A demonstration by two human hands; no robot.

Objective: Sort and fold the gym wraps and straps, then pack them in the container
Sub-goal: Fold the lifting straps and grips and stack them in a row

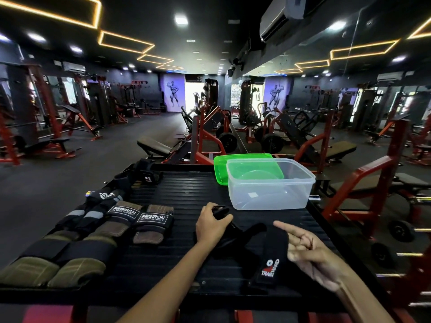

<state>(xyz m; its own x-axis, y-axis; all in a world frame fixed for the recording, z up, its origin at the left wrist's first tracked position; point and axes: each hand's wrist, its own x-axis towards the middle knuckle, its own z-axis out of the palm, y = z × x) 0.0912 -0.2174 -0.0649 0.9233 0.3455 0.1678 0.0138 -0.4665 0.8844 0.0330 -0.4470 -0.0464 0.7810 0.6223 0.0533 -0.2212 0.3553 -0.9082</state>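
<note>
A black lifting strap (271,257) with a red and white logo lies on the ribbed black platform (186,194) in front of me. My left hand (213,223) is closed around the strap's far black end. My right hand (307,250) hovers open at the strap's right side, index finger pointing left. A clear plastic container (270,185) stands empty at the back right. Two brown and black Proiron wraps (140,220) lie side by side at the left. Olive and black wraps (53,259) lie nearer the front left.
A green lid (220,169) lies behind the container. More black wraps (147,174) sit at the platform's back left edge. Red gym machines and benches (363,183) crowd the right side and beyond. The open floor lies to the left.
</note>
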